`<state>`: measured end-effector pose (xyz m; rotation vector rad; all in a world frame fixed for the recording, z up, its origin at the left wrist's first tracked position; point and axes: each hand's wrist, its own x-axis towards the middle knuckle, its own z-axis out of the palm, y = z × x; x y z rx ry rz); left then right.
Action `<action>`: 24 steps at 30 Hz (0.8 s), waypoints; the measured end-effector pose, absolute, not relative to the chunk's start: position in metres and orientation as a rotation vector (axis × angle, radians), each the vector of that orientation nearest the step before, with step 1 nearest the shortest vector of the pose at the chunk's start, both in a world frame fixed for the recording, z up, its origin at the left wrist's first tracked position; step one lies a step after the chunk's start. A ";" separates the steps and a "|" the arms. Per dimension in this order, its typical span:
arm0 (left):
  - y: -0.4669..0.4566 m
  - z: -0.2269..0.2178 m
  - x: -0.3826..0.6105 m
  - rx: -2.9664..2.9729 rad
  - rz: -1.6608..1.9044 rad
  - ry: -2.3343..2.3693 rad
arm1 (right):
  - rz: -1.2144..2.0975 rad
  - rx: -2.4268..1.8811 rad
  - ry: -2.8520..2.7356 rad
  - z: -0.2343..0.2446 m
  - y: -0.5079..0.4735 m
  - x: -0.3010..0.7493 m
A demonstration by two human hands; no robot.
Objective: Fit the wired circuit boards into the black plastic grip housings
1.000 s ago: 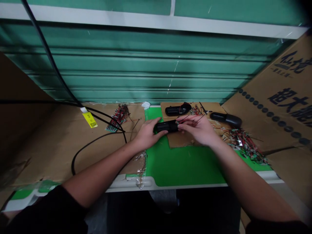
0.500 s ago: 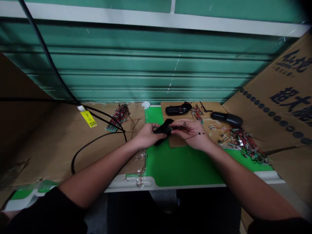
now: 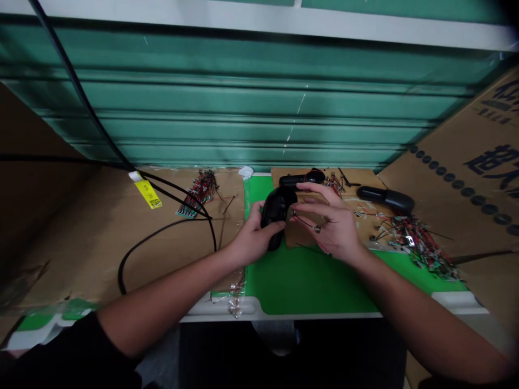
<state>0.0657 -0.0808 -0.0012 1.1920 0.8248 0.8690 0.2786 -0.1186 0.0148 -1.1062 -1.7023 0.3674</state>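
Note:
My left hand [image 3: 252, 239] is wrapped round a black plastic housing [image 3: 275, 213], which now stands nearly upright above the green mat [image 3: 308, 281]. My right hand [image 3: 328, 221] is just to its right, fingers curled, pinching thin red and black wires with small metal ends that run from the housing. The fingertips of that hand touch the top of the housing.
Two more black housings [image 3: 302, 178] [image 3: 385, 199] lie on cardboard [image 3: 360, 178] at the back. A heap of wired parts [image 3: 413, 243] lies at right, a small circuit board strip with wires [image 3: 197, 197] at left. A black cable [image 3: 162, 232] with a yellow tag [image 3: 148, 194] crosses the left cardboard.
The housing has been turned from lying level to nearly upright and lifted a little. My right hand shifted up to its top, still holding the wires.

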 end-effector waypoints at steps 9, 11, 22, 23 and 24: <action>-0.091 0.010 0.059 1.121 0.731 0.679 | 0.482 -1.054 -1.655 0.012 -0.120 0.272; -0.093 0.012 0.059 1.115 0.702 0.662 | 0.493 -1.059 -1.651 0.015 -0.121 0.272; -0.096 0.015 0.056 1.198 0.689 0.662 | 0.611 -1.085 -1.594 0.007 -0.120 0.280; -0.096 0.015 0.056 1.207 0.697 0.665 | 0.609 -1.095 -1.598 0.006 -0.120 0.281; -0.096 0.016 0.056 1.212 0.706 0.669 | 0.606 -1.105 -1.605 0.007 -0.120 0.281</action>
